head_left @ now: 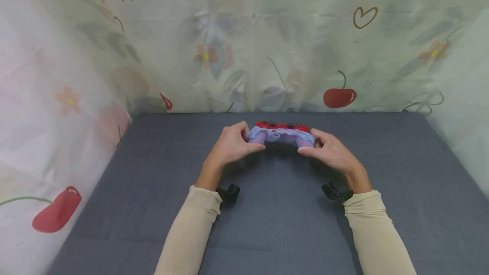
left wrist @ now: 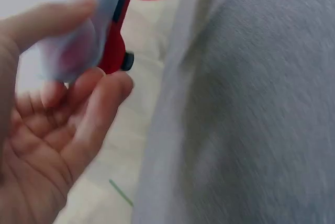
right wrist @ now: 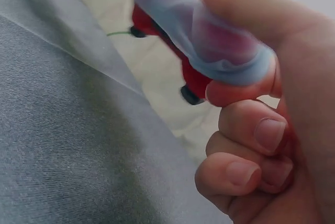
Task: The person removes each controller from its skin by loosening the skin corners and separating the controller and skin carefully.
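A red game controller [head_left: 282,126] with black sticks is held up above the far part of the table. A translucent bluish-purple cover [head_left: 280,133] wraps its near side and both grips. My left hand [head_left: 234,144] pinches the left end between thumb and fingers. At the opposite end, my right hand [head_left: 333,151] does the same, its thumb on the covered grip. In the right wrist view the cover [right wrist: 225,41] lies wrinkled over the grip, and red casing [right wrist: 194,80] shows past its edge. The left wrist view is blurred around the cover [left wrist: 73,51].
A dark grey cloth [head_left: 275,224] covers the table. Printed fabric curtain [head_left: 252,54] hangs behind it and along both sides. Each wrist carries a black strap-on device, one on the left [head_left: 229,193] and one on the right [head_left: 337,192].
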The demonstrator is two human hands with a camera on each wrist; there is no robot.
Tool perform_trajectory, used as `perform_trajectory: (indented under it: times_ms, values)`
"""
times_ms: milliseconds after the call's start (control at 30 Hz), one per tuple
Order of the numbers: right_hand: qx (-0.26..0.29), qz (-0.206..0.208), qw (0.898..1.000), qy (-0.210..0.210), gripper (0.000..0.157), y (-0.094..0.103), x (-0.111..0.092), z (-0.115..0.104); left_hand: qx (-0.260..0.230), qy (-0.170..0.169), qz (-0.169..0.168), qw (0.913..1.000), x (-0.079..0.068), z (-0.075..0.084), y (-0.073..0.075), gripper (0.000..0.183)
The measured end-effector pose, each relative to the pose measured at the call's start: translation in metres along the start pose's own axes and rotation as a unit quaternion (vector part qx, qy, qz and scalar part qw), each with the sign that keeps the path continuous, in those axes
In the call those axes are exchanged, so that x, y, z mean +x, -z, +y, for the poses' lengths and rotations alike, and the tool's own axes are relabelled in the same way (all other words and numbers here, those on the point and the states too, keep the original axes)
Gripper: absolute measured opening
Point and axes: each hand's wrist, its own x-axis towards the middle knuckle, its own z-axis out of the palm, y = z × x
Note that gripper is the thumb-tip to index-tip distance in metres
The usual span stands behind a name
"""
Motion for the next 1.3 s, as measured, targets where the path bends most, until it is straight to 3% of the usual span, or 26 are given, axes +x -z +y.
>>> perform_trajectory:
  times_ms: [100, 200, 300, 433, 500, 567, 733, 967, 1133, 1300]
  values:
    - [-0.016, 0.005, 1.0, -0.002, 0.042, -0.001, 0.0, -0.002, -0.025, 0.043, 0.018, 0.9986, 0.002, 0.005, 0.001, 0.052]
    - [-0.032, 0.011, 0.999, -0.006, 0.044, -0.002, 0.0, -0.003, -0.025, 0.06, 0.023, 0.9976, 0.004, 0.009, 0.0, 0.065]
    - [-0.043, 0.015, 0.999, -0.005, 0.044, -0.003, 0.0, -0.003, 0.011, 0.058, 0.002, 0.9983, 0.005, 0.01, -0.002, 0.08]
    - [-0.062, 0.019, 0.998, 0.001, 0.044, -0.004, 0.0, -0.003, 0.075, 0.053, -0.044, 0.9948, 0.004, 0.011, -0.006, 0.069]
    - [-0.071, 0.021, 0.997, 0.007, 0.044, -0.005, 0.001, -0.005, 0.081, 0.057, -0.06, 0.9933, 0.004, 0.011, -0.007, 0.063]
    - [-0.078, 0.027, 0.997, 0.014, 0.044, -0.005, 0.001, -0.007, 0.065, 0.063, -0.06, 0.9941, 0.004, 0.011, -0.008, 0.069]
    - [-0.088, 0.036, 0.995, 0.02, 0.043, -0.002, -0.001, -0.013, 0.031, 0.04, -0.041, 0.9979, 0.007, 0.011, -0.009, 0.083]
    - [-0.089, 0.037, 0.995, 0.003, 0.045, 0.006, -0.004, -0.012, 0.034, -0.002, -0.056, 0.9978, 0.006, 0.015, -0.012, 0.082]
    - [-0.076, 0.031, 0.997, 0.0, 0.044, 0.009, -0.005, -0.008, 0.062, -0.016, -0.047, 0.9969, 0.005, 0.015, -0.013, 0.073]
    - [-0.054, 0.009, 0.998, -0.014, 0.042, 0.008, -0.004, -0.005, 0.103, -0.004, -0.023, 0.9945, 0.003, 0.012, -0.012, 0.057]
